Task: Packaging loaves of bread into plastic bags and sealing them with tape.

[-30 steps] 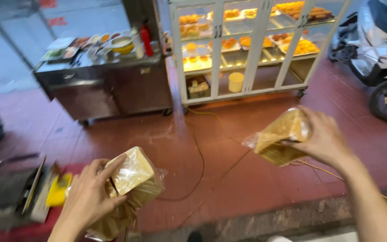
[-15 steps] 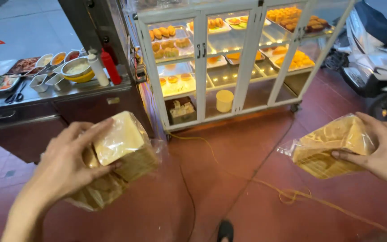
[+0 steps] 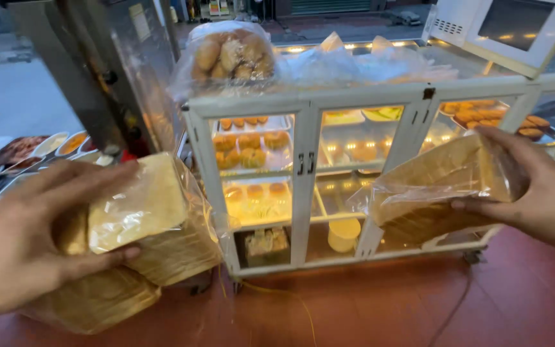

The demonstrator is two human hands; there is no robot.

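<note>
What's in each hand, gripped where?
Left hand grips bagged sliced bread loaves by their near end; right hand holds another bagged loaf by its right end.

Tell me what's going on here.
A person stands in front of a white glass-door display cabinet lit from inside, with trays of baked goods on its shelves. The left hand grips bagged sliced bread loaves, with another bagged loaf beneath. The right hand holds a separate bagged loaf in clear plastic. A bag of round buns sits on top of the cabinet. To the left is a metal counter with food trays.
</note>
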